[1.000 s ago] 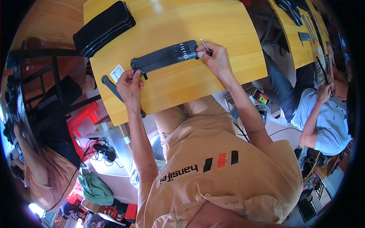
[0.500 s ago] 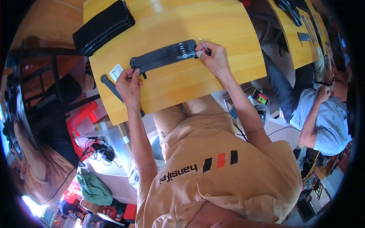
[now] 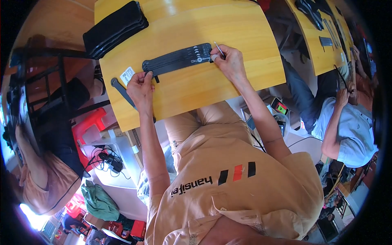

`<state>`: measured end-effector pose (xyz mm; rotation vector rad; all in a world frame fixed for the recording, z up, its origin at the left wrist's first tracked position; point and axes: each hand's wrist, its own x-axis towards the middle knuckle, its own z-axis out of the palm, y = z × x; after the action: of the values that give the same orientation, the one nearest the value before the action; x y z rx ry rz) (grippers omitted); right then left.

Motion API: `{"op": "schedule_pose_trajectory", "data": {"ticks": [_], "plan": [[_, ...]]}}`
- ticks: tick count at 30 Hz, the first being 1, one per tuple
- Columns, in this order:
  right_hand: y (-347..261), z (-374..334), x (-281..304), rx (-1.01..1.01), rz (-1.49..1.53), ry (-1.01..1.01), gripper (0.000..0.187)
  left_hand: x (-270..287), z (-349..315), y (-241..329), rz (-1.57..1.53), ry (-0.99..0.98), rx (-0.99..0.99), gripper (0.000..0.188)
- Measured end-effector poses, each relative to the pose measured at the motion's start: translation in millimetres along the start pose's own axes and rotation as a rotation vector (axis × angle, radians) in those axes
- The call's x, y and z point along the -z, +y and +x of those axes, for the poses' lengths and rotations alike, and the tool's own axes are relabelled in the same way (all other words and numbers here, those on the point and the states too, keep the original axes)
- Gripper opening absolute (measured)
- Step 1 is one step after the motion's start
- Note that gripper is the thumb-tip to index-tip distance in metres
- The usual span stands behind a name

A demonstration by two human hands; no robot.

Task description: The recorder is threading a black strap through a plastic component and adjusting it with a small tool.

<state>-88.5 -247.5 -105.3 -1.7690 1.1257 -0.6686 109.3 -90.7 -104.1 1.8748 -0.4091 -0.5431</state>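
A bundle of flat black straps (image 3: 173, 59) lies lengthwise on the yellow table, with pale printed marks toward its right end. My left hand (image 3: 141, 89) is closed in a pinch at the bundle's lower left corner, beside a small black tab. At the right end, my right hand (image 3: 232, 65) is closed around a thin pen-like tool (image 3: 219, 49) with a silvery tip pointing away; its fingers touch the bundle's edge. Next to my left hand are a white label card (image 3: 128, 73) and a single black strap (image 3: 123, 92) with a rounded end, partly hidden by my forearm.
A thick stack of black straps (image 3: 116, 29) sits at the table's far left. Right of the yellow table (image 3: 253, 36), a co-worker in a light blue shirt (image 3: 351, 130) is at another table. Below on the left are a red stool (image 3: 87, 124) and tangled black cables (image 3: 108, 159).
The table and the things on its left sit slightly further right in view. Both my hands keep their places on the bundle. The co-worker's hands on the right have moved, lifting a dark strip.
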Motion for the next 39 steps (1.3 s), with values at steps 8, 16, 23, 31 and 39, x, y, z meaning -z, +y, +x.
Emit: {"op": "schedule_pose_trajectory", "data": {"ticks": [8,16,23,31,39], "plan": [[-1,-1,-1,0.03,-0.058,0.019,0.006,-2,-3,4,0.095,0.052,-0.028,0.016],[1,0,-4,0.131,-0.112,0.062,0.005,-1,-3,6,0.095,0.052,-0.046,0.019],[5,4,-1,0.056,-0.088,-0.013,0.002,1,2,-2,0.358,0.141,-0.116,0.027],[12,11,17,-0.232,0.532,-0.147,0.007,4,-5,4,0.093,0.154,-0.069,0.024],[12,10,15,-0.238,0.573,-0.136,0.007,-40,-27,5,0.94,-0.031,-0.568,0.06]]}}
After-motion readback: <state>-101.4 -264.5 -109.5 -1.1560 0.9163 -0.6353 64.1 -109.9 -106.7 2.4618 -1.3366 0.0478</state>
